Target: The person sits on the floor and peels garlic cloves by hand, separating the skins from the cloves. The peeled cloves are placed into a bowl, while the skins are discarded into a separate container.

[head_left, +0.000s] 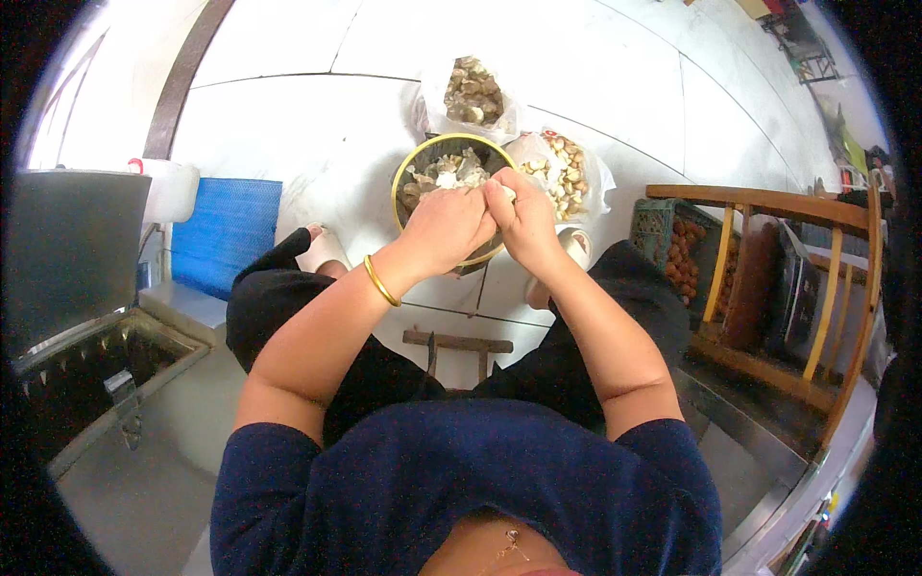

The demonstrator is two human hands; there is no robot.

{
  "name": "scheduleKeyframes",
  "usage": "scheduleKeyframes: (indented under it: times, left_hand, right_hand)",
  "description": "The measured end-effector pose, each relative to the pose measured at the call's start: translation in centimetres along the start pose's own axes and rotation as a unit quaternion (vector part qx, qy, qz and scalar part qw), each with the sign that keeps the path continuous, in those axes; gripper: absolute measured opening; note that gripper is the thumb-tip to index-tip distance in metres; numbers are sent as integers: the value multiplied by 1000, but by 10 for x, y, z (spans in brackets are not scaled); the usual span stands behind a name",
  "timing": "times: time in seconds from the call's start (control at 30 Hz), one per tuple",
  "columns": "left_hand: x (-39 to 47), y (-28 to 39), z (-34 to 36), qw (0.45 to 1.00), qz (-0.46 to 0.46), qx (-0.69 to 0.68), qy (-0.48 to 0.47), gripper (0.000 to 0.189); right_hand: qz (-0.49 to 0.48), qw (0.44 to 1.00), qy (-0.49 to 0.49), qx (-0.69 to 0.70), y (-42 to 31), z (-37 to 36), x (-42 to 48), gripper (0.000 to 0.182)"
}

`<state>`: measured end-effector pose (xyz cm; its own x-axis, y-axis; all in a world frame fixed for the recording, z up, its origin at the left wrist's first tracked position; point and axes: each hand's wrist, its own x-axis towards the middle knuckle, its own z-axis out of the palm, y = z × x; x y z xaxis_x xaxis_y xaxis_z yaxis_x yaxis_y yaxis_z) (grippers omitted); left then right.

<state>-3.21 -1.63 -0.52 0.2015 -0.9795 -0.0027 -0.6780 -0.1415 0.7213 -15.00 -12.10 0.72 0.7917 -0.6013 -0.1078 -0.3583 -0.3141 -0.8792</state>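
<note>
My left hand (pixel 450 225), with a gold bangle at the wrist, and my right hand (pixel 526 223) meet above a yellow-rimmed dark bucket (pixel 398 189). Their fingers are pinched together around a small pale piece (pixel 511 194), apparently of mushroom; the left fingertips are mostly hidden. Grey-brown and whitish mushroom pieces (pixel 425 176) lie inside the bucket. Just beyond it stands an open clear plastic bag (pixel 508 122) of brownish mushrooms (pixel 473 93). To the right, partly behind my right hand, another plastic bag (pixel 596 189) holds cream-and-tan mushroom pieces (pixel 565 173).
At right, a wooden chair (pixel 756 199) stands by a green plastic crate (pixel 650 230) of reddish-brown round items. An open metal box (pixel 173 345) with a raised dark lid (pixel 75 245) is at left, near a blue panel (pixel 227 230). Both feet rest on white floor tiles (pixel 288 122).
</note>
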Motion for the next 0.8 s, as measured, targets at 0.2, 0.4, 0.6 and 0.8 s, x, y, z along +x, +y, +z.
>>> scheduleKeyframes:
  times: [0.2,0.4,0.6,0.8]
  left_hand:
    - [2,1,-2,1000,-1,-24,-18,29]
    - [-1,-8,-4,998,50,9,30,24]
    - [-7,-36,-3,992,9,75,103,29]
    - [-3,-17,-14,963,11,-268,-34,36]
  right_hand:
    - [62,984,-14,166,27,6,6,36]
    - [299,847,-95,429,11,-8,7,51]
    - [252,873,-144,392,11,-12,7,48]
    - [227,924,-215,220,20,4,-1,44]
